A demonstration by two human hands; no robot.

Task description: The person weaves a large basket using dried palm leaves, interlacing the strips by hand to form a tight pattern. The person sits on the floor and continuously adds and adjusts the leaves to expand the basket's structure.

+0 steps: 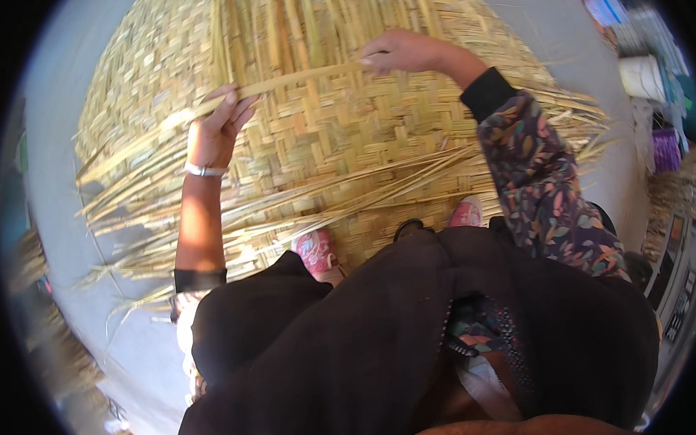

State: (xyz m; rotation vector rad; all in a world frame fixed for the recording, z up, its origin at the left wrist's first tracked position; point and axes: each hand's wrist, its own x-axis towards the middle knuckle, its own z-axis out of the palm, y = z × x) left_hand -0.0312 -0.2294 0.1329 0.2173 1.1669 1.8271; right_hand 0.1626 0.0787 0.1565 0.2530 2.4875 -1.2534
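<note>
A large woven reed mat (pixel 337 126) spreads under and ahead of me, with loose strip ends fraying along its left and right edges. Stretched across it, between my two hands, is a flat pale reed strip (pixel 297 77). My left hand (pixel 218 126) has its thumb and fingers closed on the strip, and the strip runs on past it to the left. Farther right, my right hand (pixel 400 51) pinches the strip's other end. Beyond the strip, several lengthwise reeds (pixel 299 27) lie raised over the weave, running away from me.
Loose reed strips (pixel 362 194) lie crosswise near my pink shoes (pixel 315 249), which rest on the mat. Grey floor (pixel 54 151) borders the mat. At the right stand a white bucket (pixel 642 78) and a purple roll (pixel 665 150).
</note>
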